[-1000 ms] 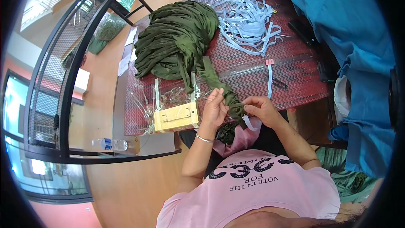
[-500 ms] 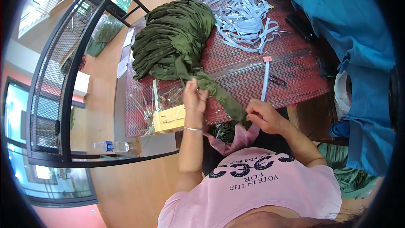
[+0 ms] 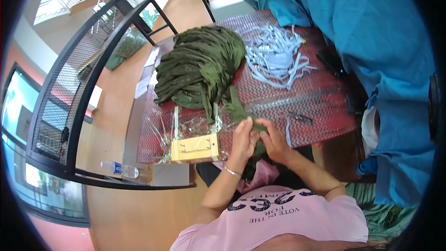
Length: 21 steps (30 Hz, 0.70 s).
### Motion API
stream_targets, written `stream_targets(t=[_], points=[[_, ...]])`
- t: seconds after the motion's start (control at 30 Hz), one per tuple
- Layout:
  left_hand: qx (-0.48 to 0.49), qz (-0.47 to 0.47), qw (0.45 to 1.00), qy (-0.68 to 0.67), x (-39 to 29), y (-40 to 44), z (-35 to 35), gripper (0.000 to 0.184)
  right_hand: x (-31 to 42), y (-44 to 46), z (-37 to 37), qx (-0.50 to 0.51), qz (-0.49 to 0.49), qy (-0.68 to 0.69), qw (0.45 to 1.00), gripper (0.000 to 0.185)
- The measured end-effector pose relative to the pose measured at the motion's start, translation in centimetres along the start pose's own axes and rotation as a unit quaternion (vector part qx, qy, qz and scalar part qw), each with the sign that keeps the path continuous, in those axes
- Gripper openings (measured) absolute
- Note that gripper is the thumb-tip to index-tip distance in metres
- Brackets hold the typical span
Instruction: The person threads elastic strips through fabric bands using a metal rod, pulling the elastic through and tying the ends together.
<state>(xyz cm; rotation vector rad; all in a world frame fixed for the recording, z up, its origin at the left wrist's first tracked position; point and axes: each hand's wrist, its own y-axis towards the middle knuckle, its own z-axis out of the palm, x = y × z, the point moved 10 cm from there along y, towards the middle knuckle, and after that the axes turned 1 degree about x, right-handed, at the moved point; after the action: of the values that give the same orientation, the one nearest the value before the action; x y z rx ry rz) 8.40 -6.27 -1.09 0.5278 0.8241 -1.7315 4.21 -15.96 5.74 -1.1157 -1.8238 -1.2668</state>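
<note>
My left hand (image 3: pixel 242 140), with a bracelet on its wrist, is closed on a dark green strip of cloth (image 3: pixel 236 107). Close beside it, my right hand (image 3: pixel 275 144) has its thumb and fingers bent around the same strip. The strip runs from the table down between both hands toward my lap, where part of it is hidden. Ahead on the left lies a big gathered heap of the green cloth (image 3: pixel 197 67). A thin whitish strip (image 3: pixel 287 131) lies just beyond my right hand.
A tangle of pale blue tape (image 3: pixel 274 56) lies on the red patterned table cover (image 3: pixel 320 107). Small dark snips (image 3: pixel 301 118) rest nearer me. A yellow block (image 3: pixel 195 148) sits at the front left edge. Blue cloth (image 3: pixel 376 56) hangs along the right; a black mesh rack (image 3: pixel 74 79) stands left.
My hands have come together on the green strip, which was stretched between them before. The pink piece on the whitish strip no longer shows. The whole view has shifted.
</note>
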Motion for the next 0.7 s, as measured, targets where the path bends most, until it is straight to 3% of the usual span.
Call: stream_targets(t=[0.03,0.07,0.13,0.2,0.23,0.27,0.3,0.4,0.5,0.53,0.63,0.7], points=[[-0.012,0.000,1.000,0.004,0.1,-0.4,-0.5,0.016,1.0,0.0,-0.2,-0.045,-0.063,0.001,0.997,0.037],[0.012,0.038,0.991,0.126,-0.3,-0.8,-0.4,0.016,0.2,-0.2,0.1,-0.040,-0.023,0.015,0.999,0.036],[0.048,0.101,0.924,0.366,-0.4,-2.0,-0.3,0.016,-0.4,0.1,0.2,-0.007,0.064,0.040,0.997,0.036],[0.139,0.122,0.906,0.381,0.1,-3.5,1.3,0.018,-0.8,0.1,-0.1,0.045,0.155,0.057,0.985,0.035],[0.185,0.132,0.894,0.385,0.3,-4.2,2.1,0.018,-0.8,0.2,-0.1,0.049,0.106,0.063,0.991,0.035],[0.213,0.071,0.878,0.422,1.4,-3.6,0.5,0.020,-1.3,0.1,0.2,0.055,0.058,0.068,0.994,0.034],[0.167,0.038,0.918,0.357,0.9,-3.0,-1.2,0.021,-0.5,0.1,0.3,0.059,0.010,0.074,0.995,0.034],[0.027,-0.028,0.984,0.174,-0.3,-2.3,-3.9,0.026,0.7,-1.1,-0.1,0.040,0.014,0.059,0.997,0.034],[0.067,-0.003,0.978,0.199,-0.4,-2.4,-3.7,0.028,0.6,-2.0,1.2,-0.003,0.007,0.066,0.998,0.035],[0.092,0.022,0.936,0.340,-0.4,-3.0,-2.8,0.030,0.4,-2.0,1.4,0.009,0.027,0.062,0.998,0.035],[0.139,-0.038,0.907,0.395,1.6,-3.9,-2.5,0.030,-0.4,-2.6,1.7,0.047,0.075,0.063,0.994,0.034],[0.025,0.023,0.969,0.246,-0.8,-3.3,-4.7,0.026,-1.9,-3.5,2.2,0.050,0.109,0.040,0.992,0.035]])
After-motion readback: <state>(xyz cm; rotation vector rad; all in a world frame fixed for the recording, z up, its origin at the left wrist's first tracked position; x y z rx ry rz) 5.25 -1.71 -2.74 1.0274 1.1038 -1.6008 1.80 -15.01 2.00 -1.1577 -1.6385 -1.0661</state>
